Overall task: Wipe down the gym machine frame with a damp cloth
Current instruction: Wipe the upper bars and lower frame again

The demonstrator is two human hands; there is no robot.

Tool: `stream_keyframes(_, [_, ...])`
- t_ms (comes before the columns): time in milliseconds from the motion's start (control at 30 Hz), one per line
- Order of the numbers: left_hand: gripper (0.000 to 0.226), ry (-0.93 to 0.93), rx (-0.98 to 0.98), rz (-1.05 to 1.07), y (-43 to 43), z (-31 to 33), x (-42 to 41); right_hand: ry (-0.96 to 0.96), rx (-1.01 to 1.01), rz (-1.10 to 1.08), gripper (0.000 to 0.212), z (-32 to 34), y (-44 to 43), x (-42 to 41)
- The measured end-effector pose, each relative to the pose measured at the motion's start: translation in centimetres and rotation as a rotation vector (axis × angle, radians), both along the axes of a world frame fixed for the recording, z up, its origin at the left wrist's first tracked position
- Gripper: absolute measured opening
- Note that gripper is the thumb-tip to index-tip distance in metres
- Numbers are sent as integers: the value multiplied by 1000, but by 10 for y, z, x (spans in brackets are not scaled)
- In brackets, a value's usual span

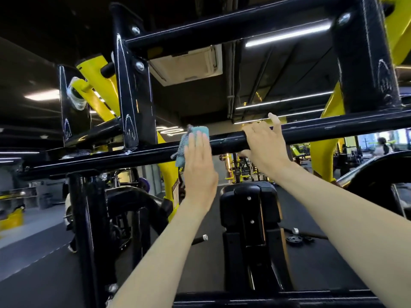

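Observation:
A glossy black horizontal bar (124,154) of the gym machine frame crosses the view at about head height. A teal cloth (201,131) lies folded over this bar near the middle. My left hand (200,165) presses the cloth flat against the bar with straight fingers. Just to the right, my right hand (264,145) grips the same bar, thumb underneath and fingers curled over the top, one finger lifted. Black uprights (133,103) and a higher crossbar (222,27) rise above.
Yellow frame arms (97,101) stand behind the black uprights. A black padded seat back (249,210) sits below my hands. A weight plate (293,238) lies on the dark floor at right. Other machines and a person stand far off at right.

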State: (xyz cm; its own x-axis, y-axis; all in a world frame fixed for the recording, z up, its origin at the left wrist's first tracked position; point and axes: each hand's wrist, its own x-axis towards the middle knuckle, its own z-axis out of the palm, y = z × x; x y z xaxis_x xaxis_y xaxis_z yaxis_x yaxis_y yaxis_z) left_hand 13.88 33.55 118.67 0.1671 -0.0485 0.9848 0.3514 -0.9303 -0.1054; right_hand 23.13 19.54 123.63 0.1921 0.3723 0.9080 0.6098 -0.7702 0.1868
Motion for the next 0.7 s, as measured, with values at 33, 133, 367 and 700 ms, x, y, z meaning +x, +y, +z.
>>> stream_keyframes(33, [64,6,10,-34,-17,3,14,-4,-2,4,46,0,0,0])
stream_keyframes(133, [60,135,153,-72,-41,15,26,-16,-3,22,45,1,-3,2])
stream_keyframes(367, [65,204,159,60,15,1,-26,-115,-65,13,103,-3,-43,22])
stream_keyframes(700, [80,410,423,124,-18,21,-9,38,60,-44,90,-7,-80,46])
